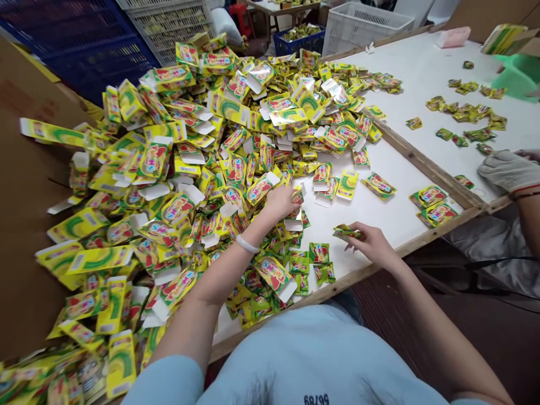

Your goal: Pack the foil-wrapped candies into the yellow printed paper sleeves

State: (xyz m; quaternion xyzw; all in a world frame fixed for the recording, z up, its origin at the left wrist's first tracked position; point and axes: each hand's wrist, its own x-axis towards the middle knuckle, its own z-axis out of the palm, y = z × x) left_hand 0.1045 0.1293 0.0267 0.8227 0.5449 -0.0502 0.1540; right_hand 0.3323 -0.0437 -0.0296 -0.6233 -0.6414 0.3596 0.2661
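Note:
My left hand (280,202) is closed at the right edge of a large pile of yellow, red and green candy boxes (177,209). Its fingers are curled on a small candy box (295,218) with a white open flap; part of the grip is hidden. Over the white tabletop, my right hand (371,242) pinches green-yellow candy packets (344,230), and I cannot tell how many. Just left of that hand, loose green candy packets (319,253) lie on the table. A larger candy box (275,275) with an open white flap rests nearer my body.
A wooden strip (422,160) divides the white table (375,160). Beyond it are scattered packets (476,112), a green scoop-like container (512,79) and a co-worker's gloved hand (508,170). Cardboard (31,185) stands at left; blue crates (101,62) and a white crate (363,28) stand behind.

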